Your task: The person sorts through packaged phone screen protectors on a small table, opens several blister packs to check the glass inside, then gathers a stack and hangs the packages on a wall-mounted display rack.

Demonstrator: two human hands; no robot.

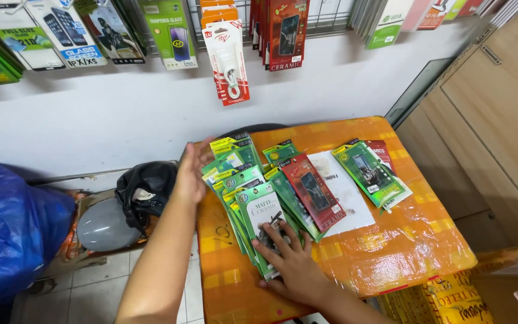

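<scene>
Right hand (pixel 292 264), fingers spread, pressed flat on fanned green packets (pixel 253 204) atop an orange table (pixel 391 252). Left hand (pixel 192 171), open and gripping nothing, set against the stack's left edge. Red packet (pixel 314 192), second green pile (pixel 370 174) alongside.

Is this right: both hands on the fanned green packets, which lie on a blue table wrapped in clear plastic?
Not quite. The head view shows the table is orange, not blue. The rest holds: left hand and right hand rest on the fanned green packets, and clear plastic covers the tabletop.
</scene>
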